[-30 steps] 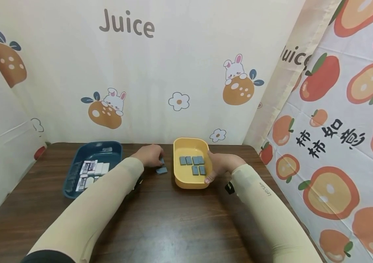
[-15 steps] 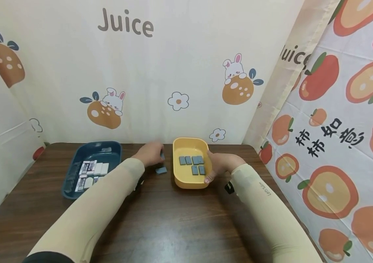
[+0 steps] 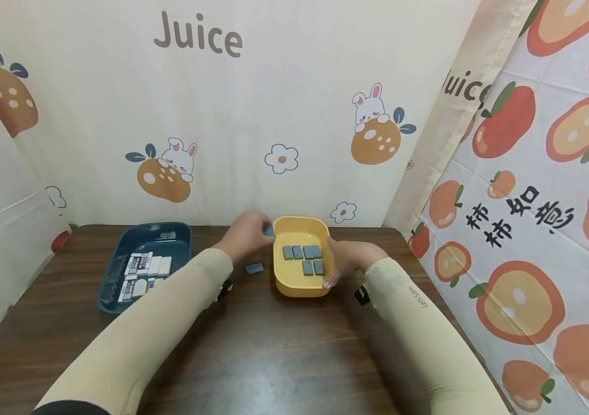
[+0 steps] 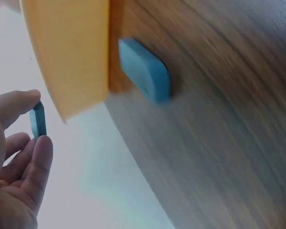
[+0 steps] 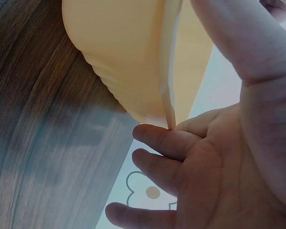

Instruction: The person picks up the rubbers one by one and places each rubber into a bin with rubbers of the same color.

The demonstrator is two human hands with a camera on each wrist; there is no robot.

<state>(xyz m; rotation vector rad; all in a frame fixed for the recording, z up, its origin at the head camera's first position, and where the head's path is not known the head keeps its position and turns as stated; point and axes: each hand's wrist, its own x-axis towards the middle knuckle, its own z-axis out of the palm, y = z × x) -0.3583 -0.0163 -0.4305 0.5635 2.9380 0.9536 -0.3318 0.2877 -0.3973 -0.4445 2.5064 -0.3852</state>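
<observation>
My left hand (image 3: 246, 235) pinches a blue-grey eraser (image 3: 268, 230) between thumb and fingertips, at the left rim of a yellow bin (image 3: 302, 291). In the left wrist view the eraser (image 4: 38, 120) stands on edge in the pinch, apart from the bin's wall. Another blue-grey eraser (image 3: 255, 268) lies on the table left of the bin. Several matching erasers (image 3: 308, 267) lie flat inside it in two rows. My right hand (image 3: 351, 260) holds the bin's right side, thumb toward the front. In the right wrist view its fingers (image 5: 164, 141) touch the rim's end.
A dark blue bin (image 3: 113, 271) stands at the left of the brown wooden table (image 3: 268, 351), with several white blocks (image 3: 159, 266) in it, some in printed sleeves. A printed curtain (image 3: 232, 115) hangs behind the table, and another curtain (image 3: 523, 202) at its right.
My left hand has lifted the eraser from the table and moved it right, to the yellow bin's left rim. My right hand has stayed at the bin.
</observation>
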